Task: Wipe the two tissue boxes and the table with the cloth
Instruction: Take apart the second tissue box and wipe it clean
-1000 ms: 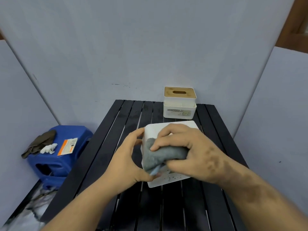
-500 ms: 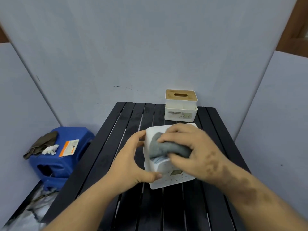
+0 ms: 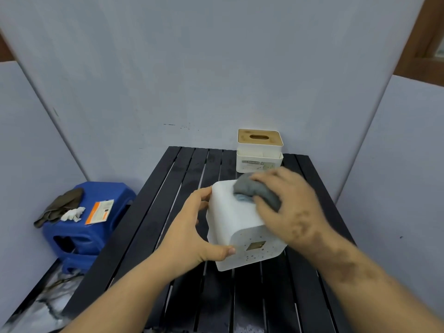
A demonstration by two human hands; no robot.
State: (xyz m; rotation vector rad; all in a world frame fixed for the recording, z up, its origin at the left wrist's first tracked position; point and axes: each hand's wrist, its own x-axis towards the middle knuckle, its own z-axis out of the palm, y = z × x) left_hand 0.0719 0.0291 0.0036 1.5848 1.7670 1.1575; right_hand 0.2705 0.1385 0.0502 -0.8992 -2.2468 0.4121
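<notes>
Grey panels enclose a black slatted bench [image 3: 153,227]. A white box [image 3: 236,227] lies on its side at mid-bench. The left hand [image 3: 189,234] grips its left side, thumb on the near end face, fingers curled round the far edge. The right hand [image 3: 288,207] clamps a grey cloth [image 3: 254,191] against the box's upper far corner. A second box [image 3: 259,151], wooden-lidded, stands upright at the far edge. A blue stool [image 3: 89,227] stands left of the bench.
</notes>
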